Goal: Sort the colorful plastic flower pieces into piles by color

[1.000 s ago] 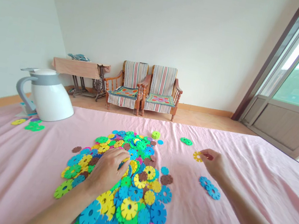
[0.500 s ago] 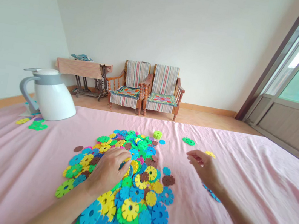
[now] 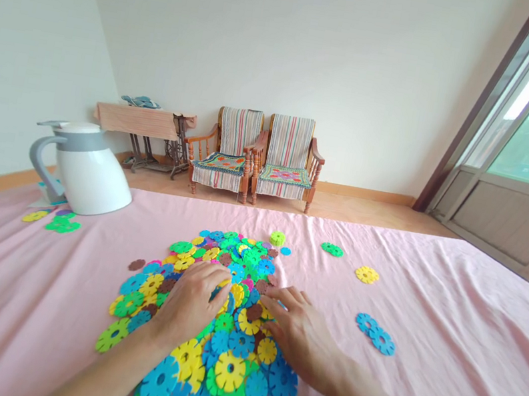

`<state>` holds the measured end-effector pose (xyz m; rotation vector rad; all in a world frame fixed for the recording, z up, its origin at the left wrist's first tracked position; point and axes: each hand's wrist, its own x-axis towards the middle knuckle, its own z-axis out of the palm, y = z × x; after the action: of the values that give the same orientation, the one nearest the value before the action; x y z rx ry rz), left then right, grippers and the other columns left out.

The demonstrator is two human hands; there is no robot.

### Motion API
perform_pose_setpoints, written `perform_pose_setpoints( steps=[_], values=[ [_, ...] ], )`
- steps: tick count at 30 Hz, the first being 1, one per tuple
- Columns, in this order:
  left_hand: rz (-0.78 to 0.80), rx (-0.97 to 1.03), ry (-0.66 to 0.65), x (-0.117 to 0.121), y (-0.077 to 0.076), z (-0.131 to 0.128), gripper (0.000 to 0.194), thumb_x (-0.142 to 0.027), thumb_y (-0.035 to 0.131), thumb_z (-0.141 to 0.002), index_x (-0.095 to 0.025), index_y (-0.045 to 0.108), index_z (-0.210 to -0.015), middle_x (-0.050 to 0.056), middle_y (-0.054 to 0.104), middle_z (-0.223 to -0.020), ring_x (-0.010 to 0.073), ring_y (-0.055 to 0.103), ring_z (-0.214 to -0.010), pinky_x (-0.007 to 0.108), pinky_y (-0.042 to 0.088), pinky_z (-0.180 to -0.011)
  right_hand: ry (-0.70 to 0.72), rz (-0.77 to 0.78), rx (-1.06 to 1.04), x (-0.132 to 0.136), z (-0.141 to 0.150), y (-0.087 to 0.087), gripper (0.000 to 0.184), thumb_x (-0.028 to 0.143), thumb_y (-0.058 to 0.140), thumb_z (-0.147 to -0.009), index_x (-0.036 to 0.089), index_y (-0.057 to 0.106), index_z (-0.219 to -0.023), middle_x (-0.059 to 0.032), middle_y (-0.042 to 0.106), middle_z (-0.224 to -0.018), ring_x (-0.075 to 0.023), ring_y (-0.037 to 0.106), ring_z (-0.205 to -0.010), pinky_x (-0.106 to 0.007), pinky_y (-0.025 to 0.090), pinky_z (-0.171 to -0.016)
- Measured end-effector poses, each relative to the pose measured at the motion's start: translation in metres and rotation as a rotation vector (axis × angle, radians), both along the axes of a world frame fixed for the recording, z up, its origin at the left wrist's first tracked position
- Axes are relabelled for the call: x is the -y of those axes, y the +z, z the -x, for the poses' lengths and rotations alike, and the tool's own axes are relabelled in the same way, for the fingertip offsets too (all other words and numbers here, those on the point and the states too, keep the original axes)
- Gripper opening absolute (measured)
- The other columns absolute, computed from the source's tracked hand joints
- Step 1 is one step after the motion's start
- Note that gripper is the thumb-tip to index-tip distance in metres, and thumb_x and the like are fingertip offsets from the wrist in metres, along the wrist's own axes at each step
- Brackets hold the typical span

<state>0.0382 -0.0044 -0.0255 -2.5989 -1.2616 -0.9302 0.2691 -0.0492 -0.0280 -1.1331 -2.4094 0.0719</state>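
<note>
Work surface: a pink cloth (image 3: 445, 357). Reference item: the pile of slotted plastic discs (image 3: 220, 340), spread on the cloth directly in front of me, mixed blue, green, yellow, brown and magenta.

My left hand (image 3: 194, 298) lies over the pile, left of its middle, back upward, fingers close together and bent down. Yellow and blue show at its inner side; I cannot tell whether I pinch those pieces or they lie beneath. My right hand (image 3: 300, 332) is over the pile's right edge, palm down, fingers extended and loosely spread; contact with the discs cannot be confirmed.

Separate items, located from the pile:
- Right: two overlapping blue discs (image 3: 375, 333).
- Right, farther from me: a yellow piece (image 3: 366, 274), single or stacked, I cannot tell.
- Beyond, to the right: overlapping green discs (image 3: 337, 251).
- Just beyond the far end: a lime stack (image 3: 277, 238).
- Just beside the left edge: a brown disc (image 3: 136, 265).
- Well to the left: a white jug (image 3: 95, 176), upright.
</note>
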Motion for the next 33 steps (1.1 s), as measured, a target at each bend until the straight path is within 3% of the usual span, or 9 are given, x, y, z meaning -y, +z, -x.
perform_pose_setpoints(
  steps=[7,11,17,23,27,29,33],
  values=[
    [-0.032,0.017,-0.016,-0.001,-0.001,0.000,0.014,-0.021,0.052,-0.088,-0.021,0.065,-0.093,0.005,0.068,-0.091,0.0209,0.063,-0.090,0.038,0.050,-0.087,0.022,0.017,-0.053,0.007,-0.004,0.003,0.025,0.017,0.047,-0.093,0.026,0.065,-0.106,-0.0060,0.059,-0.127,-0.0199,0.058,-0.101,-0.038,0.049,-0.087],
    [-0.023,0.017,-0.014,-0.001,-0.002,0.000,0.014,-0.021,0.052,-0.088,-0.021,0.065,-0.092,0.005,0.069,-0.092,0.0213,0.063,-0.091,0.039,0.049,-0.088,0.002,0.049,-0.253,0.005,-0.008,-0.001,0.025,0.021,0.046,-0.093,0.026,0.067,-0.108,-0.0070,0.064,-0.116,-0.0198,0.059,-0.103,-0.036,0.050,-0.087],
    [-0.012,0.022,-0.010,-0.001,-0.003,0.000,0.015,-0.021,0.051,-0.088,-0.020,0.065,-0.092,0.005,0.068,-0.094,0.0215,0.062,-0.092,0.041,0.049,-0.088,-0.151,0.240,-0.521,-0.004,-0.015,-0.008,0.032,0.034,0.046,-0.093,0.020,0.072,-0.083,-0.0026,0.062,-0.074,-0.0142,0.059,-0.069,-0.026,0.046,-0.063],
    [0.003,0.009,-0.005,-0.001,-0.002,0.000,0.014,-0.022,0.051,-0.089,-0.020,0.064,-0.092,0.005,0.068,-0.092,0.0213,0.063,-0.092,0.040,0.049,-0.089,-0.260,0.481,-0.745,-0.008,-0.016,-0.014,0.029,0.040,0.051,-0.087,0.017,0.067,-0.080,0.0005,0.061,-0.064,-0.0136,0.058,-0.058,-0.024,0.046,-0.054],
    [0.002,-0.002,-0.004,-0.002,-0.003,0.001,0.014,-0.022,0.051,-0.089,-0.021,0.064,-0.093,0.004,0.068,-0.094,0.0215,0.063,-0.092,0.040,0.048,-0.089,-0.272,0.538,-0.801,-0.007,-0.015,-0.016,0.025,0.037,0.052,-0.085,0.017,0.065,-0.075,0.0016,0.060,-0.060,-0.0133,0.059,-0.055,-0.023,0.047,-0.053],
    [-0.004,-0.006,-0.004,-0.002,-0.002,0.002,0.014,-0.021,0.051,-0.089,-0.021,0.064,-0.092,0.004,0.068,-0.093,0.0216,0.063,-0.092,0.040,0.048,-0.088,-0.297,0.519,-0.771,-0.011,-0.019,-0.018,0.027,0.036,0.048,-0.086,0.018,0.065,-0.075,0.0012,0.062,-0.059,-0.0136,0.061,-0.054,-0.023,0.047,-0.052],
    [-0.005,-0.005,-0.004,-0.001,-0.001,0.001,0.014,-0.020,0.051,-0.088,-0.020,0.065,-0.091,0.005,0.068,-0.093,0.0214,0.063,-0.090,0.039,0.048,-0.086,-0.489,0.253,-0.604,-0.033,-0.049,-0.023,0.027,0.037,0.051,-0.081,0.019,0.069,-0.074,-0.0023,0.070,-0.068,-0.0162,0.063,-0.062,-0.026,0.047,-0.060]
  ],
)
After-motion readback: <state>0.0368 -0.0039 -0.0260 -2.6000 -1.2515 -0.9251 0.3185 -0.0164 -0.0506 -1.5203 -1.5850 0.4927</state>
